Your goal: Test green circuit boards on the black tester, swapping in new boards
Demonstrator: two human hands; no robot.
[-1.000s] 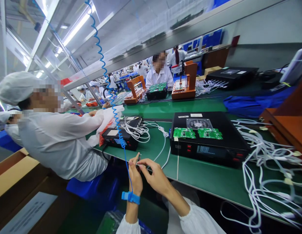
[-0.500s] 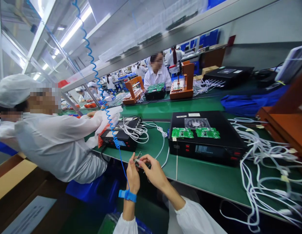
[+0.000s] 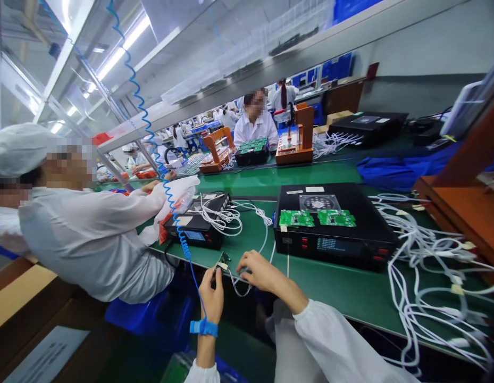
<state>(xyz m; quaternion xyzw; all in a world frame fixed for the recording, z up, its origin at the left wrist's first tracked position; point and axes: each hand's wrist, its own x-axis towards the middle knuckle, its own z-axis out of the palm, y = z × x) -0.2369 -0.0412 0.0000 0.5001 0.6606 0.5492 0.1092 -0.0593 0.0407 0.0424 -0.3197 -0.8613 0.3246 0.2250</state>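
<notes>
Left hand (image 3: 211, 298): we pinch the small board (image 3: 223, 260) between thumb and fingers, just off the front edge of the desk (image 3: 318, 173).
Strap (image 3: 203, 327): blue, around our left wrist; the coiled cord (image 3: 141, 103) runs up from it.
Right hand (image 3: 259, 270): we have it just right of the small board, apart from it, fingers bent; we cannot tell whether they grip the white cable (image 3: 247, 291) beside them.
Carton (image 3: 27, 303): open, low on our left.
Big box (image 3: 350, 197): black, on the desk to the right of our hands, its screen lit; two green boards (image 3: 296, 218) lie side by side on top.
Tangled cables (image 3: 422, 266): white, to the right of the big box, some hanging over the desk edge.
Small box (image 3: 186, 219): black, left of the big box, with a white coil (image 3: 226, 218) over its top.
Left worker (image 3: 91, 234): seated at the desk, in white coat and cap.
Orange stand (image 3: 462, 191): at the far right, near the blue cloth (image 3: 394, 173).
Facing worker (image 3: 254, 125): across the desk, behind a board-topped box (image 3: 252, 159) between two orange fixtures (image 3: 296, 151).
</notes>
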